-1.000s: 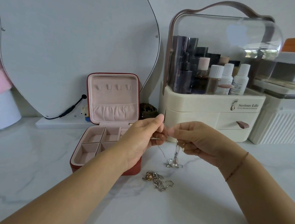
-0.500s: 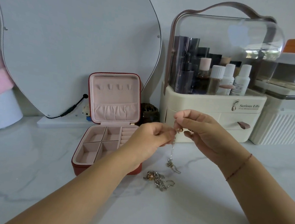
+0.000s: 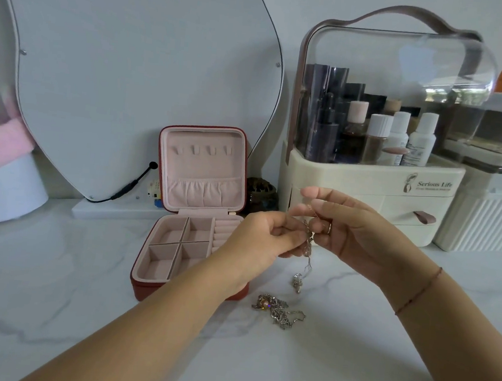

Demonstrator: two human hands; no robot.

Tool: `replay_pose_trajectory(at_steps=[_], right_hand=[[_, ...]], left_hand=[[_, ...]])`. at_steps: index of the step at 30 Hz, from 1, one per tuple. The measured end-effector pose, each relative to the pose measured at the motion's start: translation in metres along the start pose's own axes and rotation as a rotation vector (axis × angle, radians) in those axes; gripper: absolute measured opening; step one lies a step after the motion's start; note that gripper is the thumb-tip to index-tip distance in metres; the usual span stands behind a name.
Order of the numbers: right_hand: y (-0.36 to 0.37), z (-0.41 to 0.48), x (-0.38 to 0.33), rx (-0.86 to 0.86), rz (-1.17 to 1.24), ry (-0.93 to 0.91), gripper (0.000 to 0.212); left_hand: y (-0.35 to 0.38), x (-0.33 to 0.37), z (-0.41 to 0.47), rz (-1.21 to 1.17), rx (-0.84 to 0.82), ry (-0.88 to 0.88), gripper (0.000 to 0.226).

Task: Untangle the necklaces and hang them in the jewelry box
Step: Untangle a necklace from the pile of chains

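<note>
While both hands meet above the table (image 3: pixel 82 297), the left hand (image 3: pixel 257 239) and right hand (image 3: pixel 352 232) each pinch the same thin chain necklace (image 3: pixel 308 241). Left fingers (image 3: pixel 287 234) are curled, tips closed on the chain. Right fingers (image 3: pixel 318 204) are curled too, nipping it just across from the left tips. Exact contact points are blurred.

The chain hangs down from between the two sets of fingers. Its pendant (image 3: pixel 297 282) dangles below them, touching or just off the table, cannot tell which.

A tangled pile of necklaces (image 3: pixel 277 309) lies on the table below the fingers, near the pendant, held by neither hand.

The jewelry box (image 3: pixel 141 287) sits open left of the fingers, its near corner hidden behind the left hand. Lid is upright, with a row of small hooks (image 3: pixel 200 149) across it.

A cosmetics organizer (image 3: pixel 365 185) stands behind the fingers, close past the right hand. A mirror (image 3: pixel 132 73) leans well off to the left and behind.

A ring (image 3: pixel 329 228) is on a right finger, a thin bracelet (image 3: pixel 420 291) on the right wrist.
</note>
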State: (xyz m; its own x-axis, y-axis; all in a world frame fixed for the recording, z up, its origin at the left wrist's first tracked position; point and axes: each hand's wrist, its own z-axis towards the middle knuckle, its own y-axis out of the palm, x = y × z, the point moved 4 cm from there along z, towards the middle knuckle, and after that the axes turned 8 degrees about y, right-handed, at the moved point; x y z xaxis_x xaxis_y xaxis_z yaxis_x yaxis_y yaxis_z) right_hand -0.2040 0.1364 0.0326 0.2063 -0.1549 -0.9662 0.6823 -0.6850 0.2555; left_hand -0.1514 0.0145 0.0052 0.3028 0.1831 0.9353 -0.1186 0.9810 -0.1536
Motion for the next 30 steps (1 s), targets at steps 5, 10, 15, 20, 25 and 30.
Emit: replay_pose_trajectory(at_steps=[5,10,15,20,25,30], right_hand=[[-0.0031,0.0003,0.0003,-0.015,0.068,0.048,0.034],[-0.0007,-0.001,0.0008,-0.041,0.099,0.074,0.036],[0.0008,-0.0021,0.0003,-0.052,0.104,0.076,0.041],[-0.0007,-0.0024,-0.0015,-0.073,0.092,0.058,0.066],[0.0029,-0.0048,-0.0043,-0.114,0.085,0.04,0.078],[0.0059,-0.0043,-0.0033,-0.149,0.092,0.038,0.062]], left_hand=[[-0.0001,0.0029,-0.0008,-0.047,-0.027,-0.02,0.005],[-0.0001,0.0026,-0.0012,-0.02,-0.011,-0.028,0.002],[-0.0006,0.0039,-0.0017,-0.06,0.0,-0.042,0.01],[-0.0006,0.0076,-0.0035,-0.122,0.007,-0.049,0.018],[0.0003,0.0091,-0.0051,-0.221,0.035,-0.064,0.007],[0.0001,0.0099,-0.0053,-0.205,0.058,-0.056,0.009]])
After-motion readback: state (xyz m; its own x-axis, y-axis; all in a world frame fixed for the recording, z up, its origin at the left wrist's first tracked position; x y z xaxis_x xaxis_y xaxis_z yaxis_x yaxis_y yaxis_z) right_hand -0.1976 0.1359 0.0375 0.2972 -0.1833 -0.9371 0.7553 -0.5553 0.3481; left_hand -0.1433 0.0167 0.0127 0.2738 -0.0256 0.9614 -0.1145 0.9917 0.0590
